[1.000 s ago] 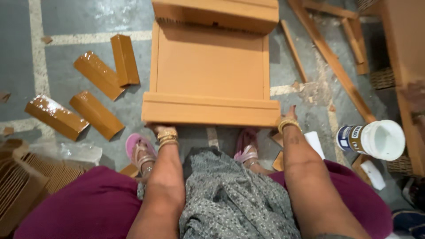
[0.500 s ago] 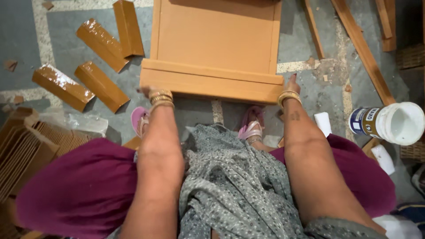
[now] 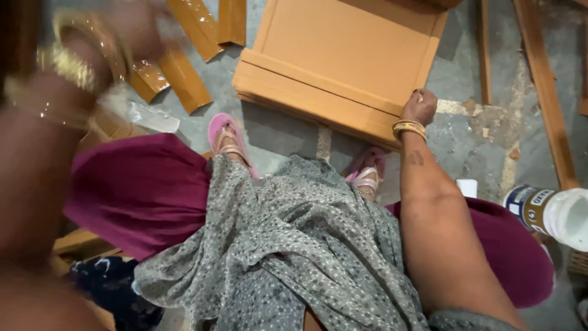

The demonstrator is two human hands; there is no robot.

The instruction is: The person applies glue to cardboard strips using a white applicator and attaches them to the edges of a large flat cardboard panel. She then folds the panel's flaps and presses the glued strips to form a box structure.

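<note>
**A:** Right hand is down on the near right corner of the flat wooden frame panel, upper middle of the picture. Fingers curled over the edge, so I'd call that a grip on the panel's rim, gold bangles at the wrist.

**B:** And the left hand?

**A:** Upper left of the frame, lifted off the floor, nothing but blur. I cannot tell whether it is closed or spread, or whether anything is in it. It is well apart from the panel.

**B:** So one hand on a wide board. Risky?

**A:** I'd judge so. The panel lies on the concrete floor at a slant across the top of the picture, held at one corner only. Pull from there and it could pivot instead of sliding straight, and the far end might swing into the long wooden strips lying at the right.

**B:** Feet look close.

**A:** Very. Two pink sandals sit just below the panel's near edge, one near each end. If the corner slips from those fingers, the edge could land on toes.

**B:** Anything else in harm's way?

**A:** A white plastic jar lies on its side at the right edge, near the right elbow; a careless sweep could send it rolling. Short glossy wood pieces lie scattered at upper left, under that moving left arm.
</note>
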